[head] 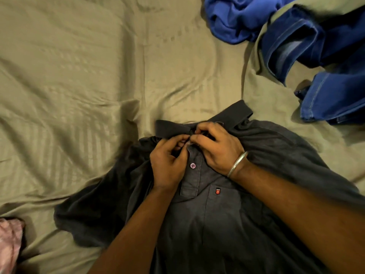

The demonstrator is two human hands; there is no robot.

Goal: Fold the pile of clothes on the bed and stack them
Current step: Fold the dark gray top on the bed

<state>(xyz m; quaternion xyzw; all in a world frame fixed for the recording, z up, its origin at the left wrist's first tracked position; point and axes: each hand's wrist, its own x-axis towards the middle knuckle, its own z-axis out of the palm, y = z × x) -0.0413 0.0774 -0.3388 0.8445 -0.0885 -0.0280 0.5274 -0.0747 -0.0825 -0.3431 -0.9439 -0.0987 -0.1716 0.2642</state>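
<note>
A dark grey polo shirt [221, 218] lies face up on the olive bed sheet [79, 76], collar away from me, rumpled at the left sleeve. My left hand [167, 165] and my right hand [219, 149] meet at the top of the button placket just under the collar, fingertips pinched on the fabric there. A pale button shows lower on the placket, and a small red logo sits on the chest pocket. A metal bangle circles my right wrist.
Blue jeans [324, 62] lie crumpled at the upper right, with a brighter blue garment [237, 18] beside them at the top. A pink cloth [9, 244] pokes in at the lower left edge. Wrinkled sheet covers the left and centre.
</note>
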